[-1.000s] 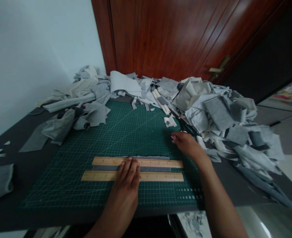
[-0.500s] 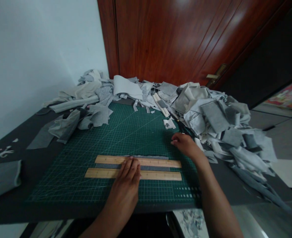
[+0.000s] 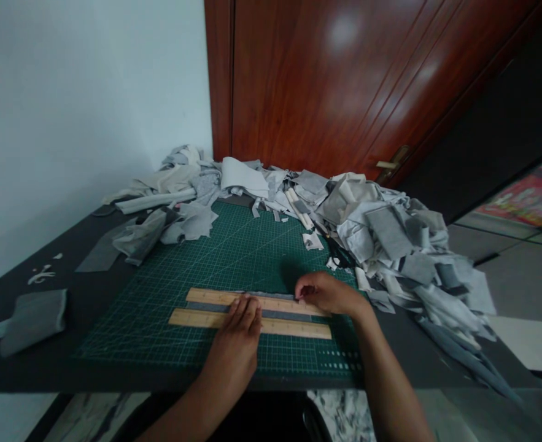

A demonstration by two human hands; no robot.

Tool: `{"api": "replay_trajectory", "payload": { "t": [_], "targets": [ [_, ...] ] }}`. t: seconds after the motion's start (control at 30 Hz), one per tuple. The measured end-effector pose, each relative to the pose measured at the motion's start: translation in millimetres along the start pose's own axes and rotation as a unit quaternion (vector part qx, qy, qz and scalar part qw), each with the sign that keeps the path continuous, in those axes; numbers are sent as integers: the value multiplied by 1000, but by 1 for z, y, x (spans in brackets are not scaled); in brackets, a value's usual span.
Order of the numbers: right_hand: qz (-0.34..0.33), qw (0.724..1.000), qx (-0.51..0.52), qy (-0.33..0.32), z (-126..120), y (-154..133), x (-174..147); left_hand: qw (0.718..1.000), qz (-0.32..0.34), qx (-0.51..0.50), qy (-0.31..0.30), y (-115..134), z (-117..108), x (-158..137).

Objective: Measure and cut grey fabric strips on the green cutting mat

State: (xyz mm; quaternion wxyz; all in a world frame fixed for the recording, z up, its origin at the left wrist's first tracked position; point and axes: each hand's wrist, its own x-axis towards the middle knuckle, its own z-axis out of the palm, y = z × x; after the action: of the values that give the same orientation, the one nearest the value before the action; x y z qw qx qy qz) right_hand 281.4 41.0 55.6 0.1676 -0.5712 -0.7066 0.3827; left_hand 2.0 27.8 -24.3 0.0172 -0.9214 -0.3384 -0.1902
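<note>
My left hand (image 3: 240, 334) lies with fingers stretched out across two wooden rulers, pressing on them. The upper ruler (image 3: 210, 296) and the lower ruler (image 3: 293, 327) run side by side over a piece of grey fabric (image 3: 286, 315). A band of the fabric shows between the rulers, and a thin edge sticks out beyond the upper one. At the right end of that edge, my right hand (image 3: 328, 293) pinches the fabric between thumb and forefinger. Its wrist side covers part of the upper ruler. Beneath everything is a green cutting mat (image 3: 234, 245) with grid lines.
Fabric scraps (image 3: 394, 233) are heaped on the right and along the back. Black scissors (image 3: 339, 252) lie by the heap, near a small white scrap (image 3: 312, 240). More scraps (image 3: 142, 236) and a folded grey piece (image 3: 35, 319) lie left. A wooden door (image 3: 298, 92) stands behind.
My right hand has moved left and nearer, from above the mat to the fabric's edge at the upper ruler. The left hand stays on the rulers. The whole view has shifted slightly.
</note>
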Motion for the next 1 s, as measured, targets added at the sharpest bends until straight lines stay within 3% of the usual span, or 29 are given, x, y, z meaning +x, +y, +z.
{"api": "replay_trajectory", "payload": {
  "t": [0.13, 0.33, 0.53, 0.63, 0.77, 0.83, 1.0],
  "targets": [
    [-7, 1000, -6, 1, 0, -1, 0, 999, -17, -18, -26, 0, -1, 1],
    [-20, 997, -39, 61, 14, -6, -13, 997, -39, -50, -51, 4, 1, 2],
    [-6, 962, -123, 246, 53, -7, -17, 996, -53, -62, -29, 8, -2, 2],
    [-17, 947, -147, 286, 70, -22, -7, 997, -47, -61, -25, 9, -2, 3],
    [-68, 949, -102, 291, 87, -55, 23, 997, -54, -56, -18, 10, 1, 4],
    [-94, 957, -90, 258, 91, -72, 41, 997, -58, -57, -18, 10, 1, 5],
    [-76, 961, -193, 182, 96, -95, 69, 994, -70, -79, -36, 12, -3, 4]
  ]
}}
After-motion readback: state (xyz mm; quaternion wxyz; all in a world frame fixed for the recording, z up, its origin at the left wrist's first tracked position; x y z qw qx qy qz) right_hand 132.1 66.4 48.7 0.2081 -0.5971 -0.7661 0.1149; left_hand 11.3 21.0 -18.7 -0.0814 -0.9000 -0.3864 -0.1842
